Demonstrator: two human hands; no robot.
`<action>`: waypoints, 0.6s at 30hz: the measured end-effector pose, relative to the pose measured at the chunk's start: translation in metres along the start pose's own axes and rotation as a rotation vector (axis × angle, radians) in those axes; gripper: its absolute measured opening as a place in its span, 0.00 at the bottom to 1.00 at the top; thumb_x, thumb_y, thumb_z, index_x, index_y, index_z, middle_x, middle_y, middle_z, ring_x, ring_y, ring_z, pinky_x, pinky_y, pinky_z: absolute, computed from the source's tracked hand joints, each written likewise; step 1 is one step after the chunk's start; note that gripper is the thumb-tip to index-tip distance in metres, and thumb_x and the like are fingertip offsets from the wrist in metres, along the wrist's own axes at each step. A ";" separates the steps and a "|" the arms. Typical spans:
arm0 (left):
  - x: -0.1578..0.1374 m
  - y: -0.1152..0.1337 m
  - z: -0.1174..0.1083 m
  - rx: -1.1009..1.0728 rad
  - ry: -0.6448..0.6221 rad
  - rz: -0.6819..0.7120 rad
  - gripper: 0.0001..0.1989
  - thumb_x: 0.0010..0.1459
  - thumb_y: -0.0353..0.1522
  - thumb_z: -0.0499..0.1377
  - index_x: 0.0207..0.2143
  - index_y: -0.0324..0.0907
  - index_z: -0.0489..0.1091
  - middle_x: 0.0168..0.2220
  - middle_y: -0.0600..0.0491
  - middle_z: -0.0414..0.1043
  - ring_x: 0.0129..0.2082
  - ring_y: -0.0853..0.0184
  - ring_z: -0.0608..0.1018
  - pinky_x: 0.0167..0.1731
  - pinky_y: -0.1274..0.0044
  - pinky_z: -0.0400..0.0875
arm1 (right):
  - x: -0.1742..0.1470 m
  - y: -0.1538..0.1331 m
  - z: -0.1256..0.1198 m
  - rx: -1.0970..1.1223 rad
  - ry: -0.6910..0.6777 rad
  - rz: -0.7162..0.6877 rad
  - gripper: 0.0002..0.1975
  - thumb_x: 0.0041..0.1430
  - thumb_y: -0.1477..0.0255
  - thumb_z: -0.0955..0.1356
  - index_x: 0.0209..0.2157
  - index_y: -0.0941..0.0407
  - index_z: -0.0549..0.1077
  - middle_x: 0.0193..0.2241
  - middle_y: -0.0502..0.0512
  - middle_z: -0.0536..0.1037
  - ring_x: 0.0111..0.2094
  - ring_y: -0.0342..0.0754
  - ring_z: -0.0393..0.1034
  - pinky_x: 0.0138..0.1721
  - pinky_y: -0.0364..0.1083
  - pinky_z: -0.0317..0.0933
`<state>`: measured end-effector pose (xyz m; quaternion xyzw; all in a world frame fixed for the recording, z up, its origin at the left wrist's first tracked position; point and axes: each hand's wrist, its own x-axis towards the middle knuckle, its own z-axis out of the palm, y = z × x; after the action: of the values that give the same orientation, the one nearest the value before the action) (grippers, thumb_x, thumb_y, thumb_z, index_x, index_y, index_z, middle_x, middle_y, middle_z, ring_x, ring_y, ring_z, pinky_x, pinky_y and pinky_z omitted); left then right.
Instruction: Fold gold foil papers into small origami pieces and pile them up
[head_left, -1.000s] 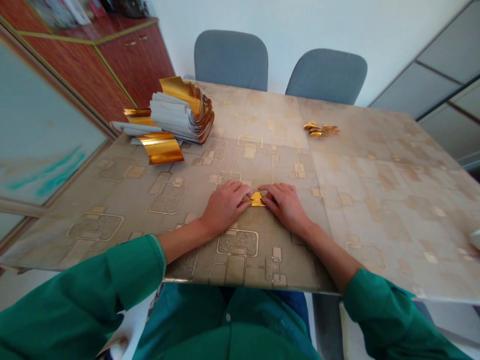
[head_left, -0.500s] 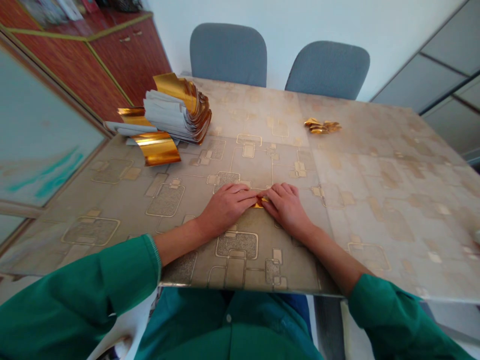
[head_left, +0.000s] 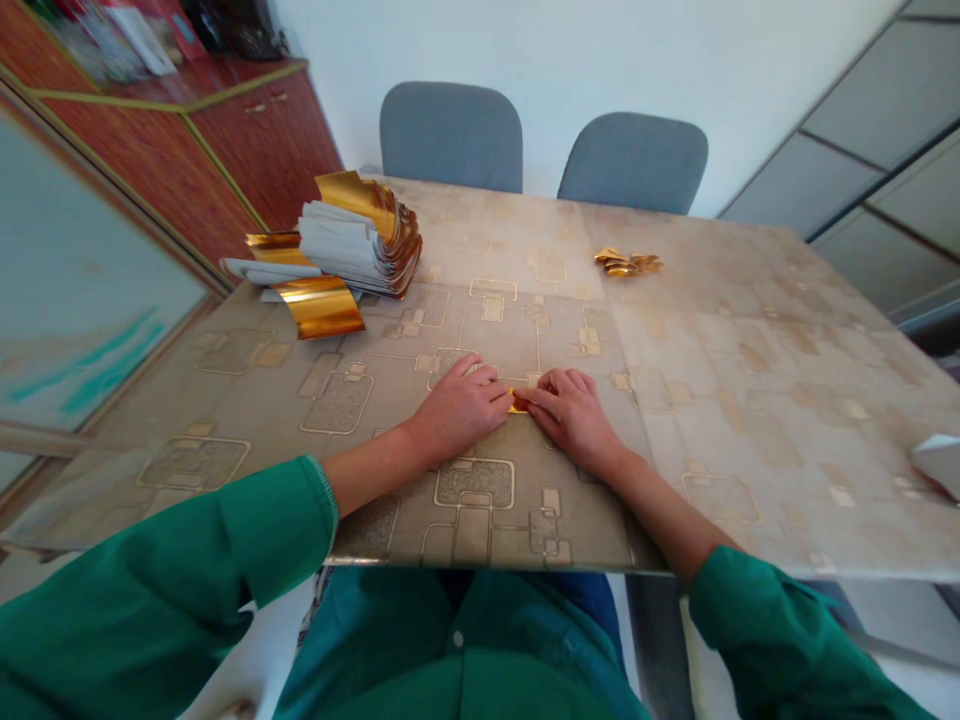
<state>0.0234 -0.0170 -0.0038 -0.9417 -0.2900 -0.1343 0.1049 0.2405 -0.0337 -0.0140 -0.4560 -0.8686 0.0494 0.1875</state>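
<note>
My left hand (head_left: pixel 463 408) and right hand (head_left: pixel 576 417) pinch gold foil (head_left: pixel 518 405), seemingly mid-fold though partly hidden; next needs even pressing.

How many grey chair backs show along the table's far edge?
2: the left chair back near the middle of the view, and the right chair back beside it. The table hides their lower parts.
</note>
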 end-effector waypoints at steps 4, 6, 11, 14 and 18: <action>0.003 0.002 0.006 0.055 0.073 0.024 0.08 0.64 0.27 0.55 0.34 0.37 0.73 0.32 0.48 0.77 0.34 0.64 0.77 0.40 0.71 0.68 | 0.006 -0.005 -0.002 -0.094 -0.001 -0.090 0.14 0.66 0.61 0.65 0.46 0.52 0.76 0.36 0.55 0.74 0.40 0.51 0.62 0.49 0.52 0.50; 0.002 0.001 0.009 0.054 0.119 -0.034 0.09 0.64 0.26 0.54 0.32 0.37 0.74 0.29 0.49 0.77 0.31 0.65 0.77 0.36 0.73 0.67 | 0.011 -0.003 -0.001 -0.118 0.022 -0.122 0.13 0.68 0.63 0.64 0.43 0.53 0.78 0.34 0.54 0.75 0.39 0.51 0.62 0.50 0.52 0.48; 0.001 -0.007 0.007 -0.235 0.172 -0.229 0.09 0.65 0.31 0.56 0.38 0.40 0.77 0.32 0.50 0.79 0.31 0.66 0.79 0.32 0.76 0.67 | 0.022 0.008 -0.006 0.060 0.037 -0.133 0.14 0.69 0.66 0.63 0.37 0.55 0.79 0.28 0.53 0.76 0.35 0.48 0.63 0.44 0.49 0.51; 0.002 -0.015 0.003 -0.581 0.116 -0.276 0.09 0.65 0.32 0.57 0.39 0.42 0.78 0.34 0.53 0.81 0.32 0.68 0.80 0.32 0.79 0.66 | 0.026 0.014 -0.012 0.269 -0.007 -0.202 0.15 0.69 0.65 0.62 0.36 0.55 0.79 0.27 0.52 0.77 0.31 0.45 0.64 0.40 0.47 0.54; 0.003 -0.019 0.002 -0.834 0.043 -0.360 0.08 0.62 0.33 0.60 0.36 0.40 0.79 0.29 0.55 0.80 0.26 0.71 0.77 0.27 0.81 0.63 | 0.026 0.017 -0.018 0.484 -0.040 -0.221 0.17 0.69 0.62 0.62 0.35 0.56 0.79 0.25 0.51 0.77 0.28 0.43 0.66 0.38 0.45 0.57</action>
<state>0.0152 0.0001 -0.0027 -0.8352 -0.3679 -0.2750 -0.3024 0.2468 -0.0045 0.0060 -0.2991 -0.8795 0.2440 0.2784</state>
